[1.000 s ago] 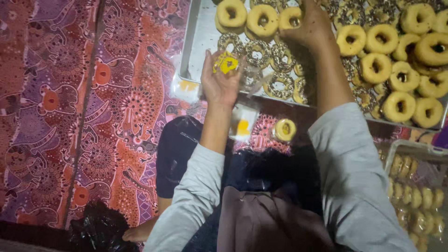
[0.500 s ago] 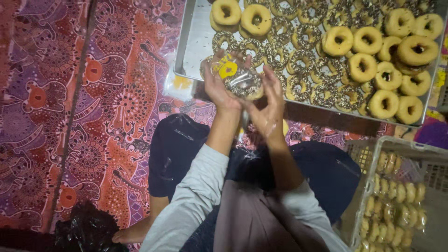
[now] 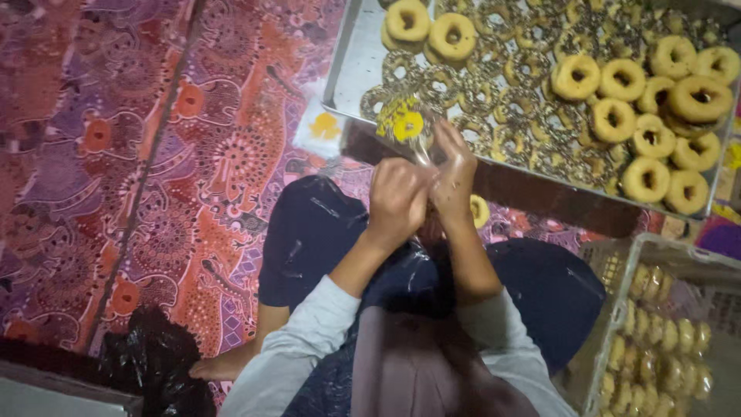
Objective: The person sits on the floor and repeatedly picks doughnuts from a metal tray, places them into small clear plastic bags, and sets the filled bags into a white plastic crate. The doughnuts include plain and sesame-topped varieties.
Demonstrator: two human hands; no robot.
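Observation:
My left hand [image 3: 397,199] and my right hand [image 3: 454,171] are pressed together over my lap, both pinching the neck of a small clear plastic bag [image 3: 405,122] with a yellow print. The bag sticks up above my fingers, with a ring doughnut inside it. Just beyond my hands lies a metal tray [image 3: 351,66] holding several doughnuts, some plain yellow [image 3: 451,35] and some topped with dark sprinkles [image 3: 532,46]. Another wrapped doughnut [image 3: 480,210] lies on the mat by my right wrist.
A plastic crate [image 3: 617,309] at the lower right holds several bagged doughnuts. A stack of small printed bags [image 3: 320,127] lies left of the tray. A patterned red and purple mat [image 3: 154,154] covers the floor. A black plastic bag [image 3: 150,363] sits at the lower left.
My right hand came back from the tray to meet my left hand. Both hands now close around the bag's neck, nearer my lap.

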